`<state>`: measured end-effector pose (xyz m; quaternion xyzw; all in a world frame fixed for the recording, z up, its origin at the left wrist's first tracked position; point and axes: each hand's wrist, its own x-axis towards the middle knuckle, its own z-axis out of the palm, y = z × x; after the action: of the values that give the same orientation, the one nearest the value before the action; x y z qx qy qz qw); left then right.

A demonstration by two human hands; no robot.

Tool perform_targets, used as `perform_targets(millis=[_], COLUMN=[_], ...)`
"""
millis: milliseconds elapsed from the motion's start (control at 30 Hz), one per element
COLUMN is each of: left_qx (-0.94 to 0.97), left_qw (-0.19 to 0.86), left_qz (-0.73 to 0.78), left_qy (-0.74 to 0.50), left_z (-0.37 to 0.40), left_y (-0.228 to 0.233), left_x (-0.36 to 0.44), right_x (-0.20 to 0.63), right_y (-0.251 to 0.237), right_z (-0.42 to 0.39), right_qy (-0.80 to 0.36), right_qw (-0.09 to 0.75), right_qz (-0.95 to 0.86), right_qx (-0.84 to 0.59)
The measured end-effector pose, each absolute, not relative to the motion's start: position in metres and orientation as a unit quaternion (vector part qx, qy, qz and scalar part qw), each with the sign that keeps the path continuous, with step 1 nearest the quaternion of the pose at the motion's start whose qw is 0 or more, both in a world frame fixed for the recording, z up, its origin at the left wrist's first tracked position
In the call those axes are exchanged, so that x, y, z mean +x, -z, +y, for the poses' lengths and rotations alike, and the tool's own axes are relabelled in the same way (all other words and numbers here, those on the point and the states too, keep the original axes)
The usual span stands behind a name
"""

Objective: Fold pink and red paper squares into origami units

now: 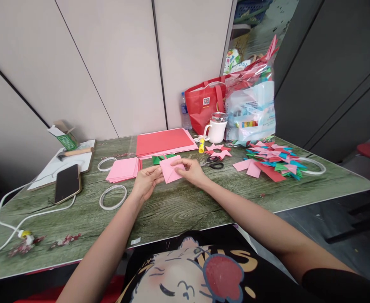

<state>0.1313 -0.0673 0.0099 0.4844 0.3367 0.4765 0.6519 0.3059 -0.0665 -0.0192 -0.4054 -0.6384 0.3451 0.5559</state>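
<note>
Between my hands, above the middle of the table, is a pink square of paper (171,176) with fold creases on its face. My left hand (148,182) pinches its left edge, fingers closed. My right hand (189,170) grips it from the right, with the thumb pressed on the front. Just left of my left hand lies a stack of pink paper squares (123,168). Behind the held paper sits a green folded paper piece (159,159), partly hidden. Black-handled scissors (215,164) rest to the right of my right hand.
Large red and pink sheets (162,142) lie at the back. Tape rolls (113,198), a phone (67,184), a hammer (75,152) and a white cable are on the left. A glue stick (201,146), white mug (216,128), red bag (200,105) and colourful folded papers (273,158) stand or lie right.
</note>
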Motion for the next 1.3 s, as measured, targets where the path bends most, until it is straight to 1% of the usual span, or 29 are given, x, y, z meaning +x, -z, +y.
perform_targets(millis=[267, 467, 800, 1300], left_qx=[0.463, 0.466, 0.457, 0.449], left_qw=[0.661, 0.677, 0.668, 0.659], left_qz=[0.379, 0.349, 0.374, 0.375], left_qy=[-0.453, -0.451, -0.452, -0.472], left_z=[-0.068, -0.070, -0.068, -0.067], left_y=[-0.008, -0.012, -0.003, 0.004], left_x=[0.133, 0.134, 0.136, 0.139], right_x=[0.306, 0.307, 0.306, 0.308], right_y=[0.022, 0.025, 0.025, 0.026], right_z=[-0.065, -0.063, -0.064, -0.062], right_qy=[-0.370, -0.385, -0.420, -0.425], right_qw=[0.568, 0.572, 0.585, 0.583], right_qz=[-0.627, -0.619, -0.588, -0.582], right_qx=[-0.383, -0.377, -0.368, -0.374])
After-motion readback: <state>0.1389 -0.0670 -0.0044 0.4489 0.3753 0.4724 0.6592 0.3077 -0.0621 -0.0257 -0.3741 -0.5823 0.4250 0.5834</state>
